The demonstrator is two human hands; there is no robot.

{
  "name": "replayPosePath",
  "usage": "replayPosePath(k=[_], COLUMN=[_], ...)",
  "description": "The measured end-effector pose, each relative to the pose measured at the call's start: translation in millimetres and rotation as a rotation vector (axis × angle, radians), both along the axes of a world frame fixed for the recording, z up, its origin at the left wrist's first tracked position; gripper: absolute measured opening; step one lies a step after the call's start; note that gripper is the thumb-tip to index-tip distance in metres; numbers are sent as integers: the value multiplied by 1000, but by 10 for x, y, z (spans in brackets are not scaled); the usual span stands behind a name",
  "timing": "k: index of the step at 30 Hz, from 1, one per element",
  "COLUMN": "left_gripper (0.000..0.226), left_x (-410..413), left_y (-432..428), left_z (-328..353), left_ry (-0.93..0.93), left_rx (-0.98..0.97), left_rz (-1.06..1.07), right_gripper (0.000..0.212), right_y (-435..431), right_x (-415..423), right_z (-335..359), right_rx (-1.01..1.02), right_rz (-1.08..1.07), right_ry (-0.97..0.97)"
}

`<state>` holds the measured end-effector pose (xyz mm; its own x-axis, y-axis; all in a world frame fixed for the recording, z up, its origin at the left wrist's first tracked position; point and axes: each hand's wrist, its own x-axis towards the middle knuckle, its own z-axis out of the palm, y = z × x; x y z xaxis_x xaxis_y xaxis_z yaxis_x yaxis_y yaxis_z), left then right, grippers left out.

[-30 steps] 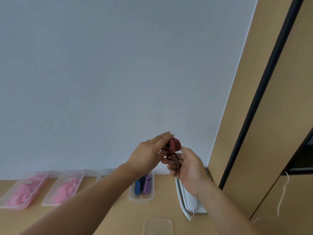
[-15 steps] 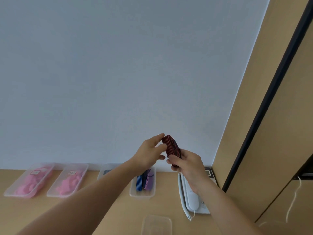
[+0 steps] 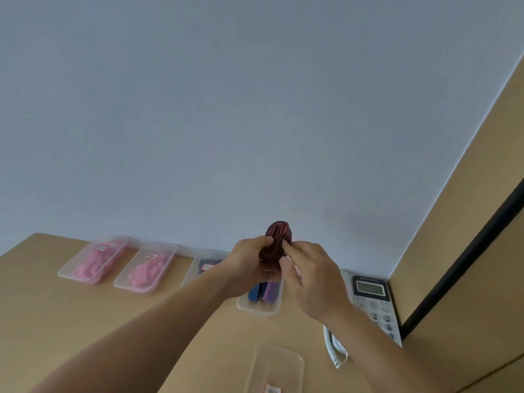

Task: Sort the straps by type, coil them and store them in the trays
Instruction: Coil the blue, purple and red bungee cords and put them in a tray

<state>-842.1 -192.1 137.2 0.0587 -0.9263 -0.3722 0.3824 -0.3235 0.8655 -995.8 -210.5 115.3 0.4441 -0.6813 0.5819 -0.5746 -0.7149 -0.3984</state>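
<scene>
Evidently both hands were pinching the red-and-black strap (image 3: 278,240) to keep its coil from springing loose. The left hand (image 3: 249,263) curled round its lower part, and the right hand (image 3: 312,282) pressed thumb and forefinger against its side. The strap was held in the air above the tray (image 3: 256,310) of blue and purple straps (image 3: 262,292) near the back edge of the worktop (image 3: 85,321), touching no tray. It looked like a tight oval roll, dark red with thin black stripes, its loose end hidden.
</scene>
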Motion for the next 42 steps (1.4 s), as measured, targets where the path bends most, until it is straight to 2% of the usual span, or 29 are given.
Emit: replayPosePath(k=[4, 7, 9, 12, 14, 16, 18, 22, 24, 28, 30, 33, 39, 42], left_gripper=[28, 31, 36, 44, 45, 44, 43, 32, 34, 28, 37, 44, 33, 37], left_x=[295, 478, 583, 745, 841, 911, 958, 1078, 1120, 1098, 1082, 1036, 920, 901], left_y=[-51, -144, -219, -344, -429, -500, -559, -633, -630, -576, -538, -461, -412, -418], left_z=[-171, -351, -495, -704, -839, -973, -1087, -1347, -1467, -1604, -1643, -1709, -1744, -1778], left_ry=[80, 63, 73, 101, 56, -22, -187, -789, -943, -1082, -1128, -1187, -1277, -1311], left_rx=[85, 168, 216, 252, 276, 299, 298, 108, 36, -57, -51, -50, -120, -135], left_rz=[-124, -206, -275, -408, -493, -527, -488, -435, -376, -531, -627, -661, -647, -646], right_gripper=[34, 28, 24, 30, 29, 26, 25, 27, 29, 31, 30, 29, 31, 28], right_y=[-233, -454, -571, -686, -758, -829, -905, -1032, -1075, -1160, -1187, -1192, -1154, -1140], right_x=[129, 215, 291, 434, 525, 601, 639, 703, 734, 820, 875, 938, 867, 803], right_z=[-69, -151, -214, -315, -391, -478, -589, -802, -894, -1044, -1124, -1270, -1515, -1555], right_rx=[-46, -58, -11, 118, 203, 312, 413, 640, 708, 712, 709, 716, 634, 632], right_rz=[137, 212, 250, 286, 293, 288, 273, 215, 199, 237, 279, 337, 360, 376], right_ry=[104, 207, 239, 270, 315, 390, 479, 627, 718, 867, 914, 962, 885, 793])
